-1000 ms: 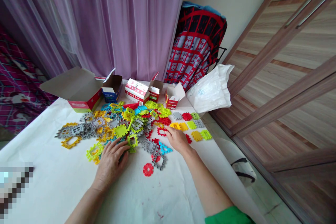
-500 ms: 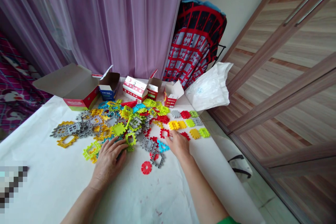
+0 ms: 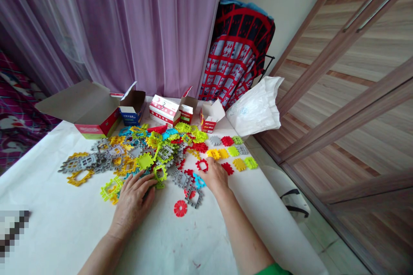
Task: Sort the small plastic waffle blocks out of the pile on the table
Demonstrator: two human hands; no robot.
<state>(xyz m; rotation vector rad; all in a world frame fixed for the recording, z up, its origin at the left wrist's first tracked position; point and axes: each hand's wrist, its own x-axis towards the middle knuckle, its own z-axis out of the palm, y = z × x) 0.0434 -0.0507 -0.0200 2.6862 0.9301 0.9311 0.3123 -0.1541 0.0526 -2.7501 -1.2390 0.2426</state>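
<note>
My left hand (image 3: 137, 195) rests palm down at the near edge of a heap of plastic interlocking building pieces (image 3: 144, 161), its fingers stretched out. Under its fingertips lie parts of the heap, partly hidden. My right hand (image 3: 215, 177) has thumb and fingers about a red square frame piece (image 3: 202, 165) at the heap's right side. Close by its thumb lies a blue triangular piece (image 3: 199, 181). Grey frame pieces (image 3: 182, 178) and a red notched disc (image 3: 180, 208) lie between my hands. Yellow square pieces (image 3: 218, 154) sit just beyond my right fingers.
Several square pieces (image 3: 239, 164) lie in rows at the right of the white-covered table (image 3: 213, 240). Along the back stand an open large box (image 3: 97, 128), a blue box (image 3: 130, 116), a white-and-red box (image 3: 164, 109), small red boxes (image 3: 209, 125) and a white bag (image 3: 256, 107).
The red frame piece has turned slightly at my right fingers, and my right hand has shifted a little to the left. My left hand stays at the heap's edge. The view has shifted slightly.
</note>
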